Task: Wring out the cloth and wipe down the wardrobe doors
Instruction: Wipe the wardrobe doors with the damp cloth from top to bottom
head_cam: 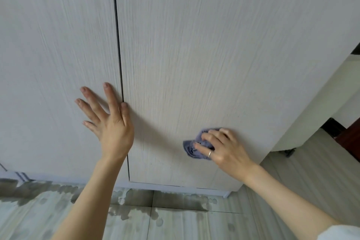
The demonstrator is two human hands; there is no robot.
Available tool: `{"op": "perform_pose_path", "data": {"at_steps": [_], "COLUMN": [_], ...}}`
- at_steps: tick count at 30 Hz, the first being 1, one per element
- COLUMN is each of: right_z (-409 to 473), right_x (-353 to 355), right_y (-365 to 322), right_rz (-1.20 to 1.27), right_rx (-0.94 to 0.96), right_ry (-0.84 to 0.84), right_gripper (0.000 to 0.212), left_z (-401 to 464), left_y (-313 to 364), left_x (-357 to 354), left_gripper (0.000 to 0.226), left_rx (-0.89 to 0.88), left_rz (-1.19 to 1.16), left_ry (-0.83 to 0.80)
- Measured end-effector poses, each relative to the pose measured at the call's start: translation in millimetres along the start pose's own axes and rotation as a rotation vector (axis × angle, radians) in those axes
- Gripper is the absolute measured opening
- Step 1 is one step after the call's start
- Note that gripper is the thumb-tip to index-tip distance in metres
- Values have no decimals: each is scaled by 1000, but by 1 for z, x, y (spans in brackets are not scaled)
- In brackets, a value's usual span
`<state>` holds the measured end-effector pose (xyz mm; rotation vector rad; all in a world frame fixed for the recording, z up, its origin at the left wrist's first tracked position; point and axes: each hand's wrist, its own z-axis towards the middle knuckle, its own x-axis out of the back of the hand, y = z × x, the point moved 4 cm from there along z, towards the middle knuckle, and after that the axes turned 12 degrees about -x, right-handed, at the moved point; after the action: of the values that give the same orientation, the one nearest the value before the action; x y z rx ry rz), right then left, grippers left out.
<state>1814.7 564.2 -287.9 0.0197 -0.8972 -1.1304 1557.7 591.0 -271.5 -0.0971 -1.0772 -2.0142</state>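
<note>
pale tiled floor (175, 224) w/ dark wet patches (by the base), cream wall (319, 107) at right.

Bunched blue-grey cloth (196, 145) pressed on pale, seemingly shut wardrobe doors (194, 54).

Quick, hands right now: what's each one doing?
Left hand: open, flat on the left door, holding nothing.
Right hand: closed on the cloth, pressing it to the right door.
</note>
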Motion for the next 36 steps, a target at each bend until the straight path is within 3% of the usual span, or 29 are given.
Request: {"op": "perform_pose_path", "data": {"at_steps": [3,7,9,12,15,17,25,28,33,36], "right_z": [20,69,69,13,-32,-29,28,-12,-78,-60], "right_x": [18,64,69,56,25,26,99,73,34,51], "right_y": [16,56,67,67,49,50,123,104,76,94], "right_rz": [43,84,80,59,-24,-37,33,48,-12,65], "right_rx": [-97,-402,-461,-399,-212,-182,-645,-630,-516,-573], "right_ry": [37,313,381,281,38,11,411,302,-100,-42], "right_gripper": [31,29,33,26,29,31,44,44,79,72], "left_z": [-1,1,3,-1,-2,-1,-3,-4,-5,-7], "left_y": [4,7,6,22,18,13,19,19,19,19], "left_x": [-3,-3,-2,-6,-4,-3,-7,-9,-11,-11], "left_gripper": [57,59,60,60,59,59,58,58,57,57], "left_rx": [28,54,73,58,65,76,101,94,99,97], "left_rz": [-25,-47,-68,-104,-105,-96,-99,-107,-109,-106], "left_ry": [18,44,58,58,72,80,130,139,150,152]}}
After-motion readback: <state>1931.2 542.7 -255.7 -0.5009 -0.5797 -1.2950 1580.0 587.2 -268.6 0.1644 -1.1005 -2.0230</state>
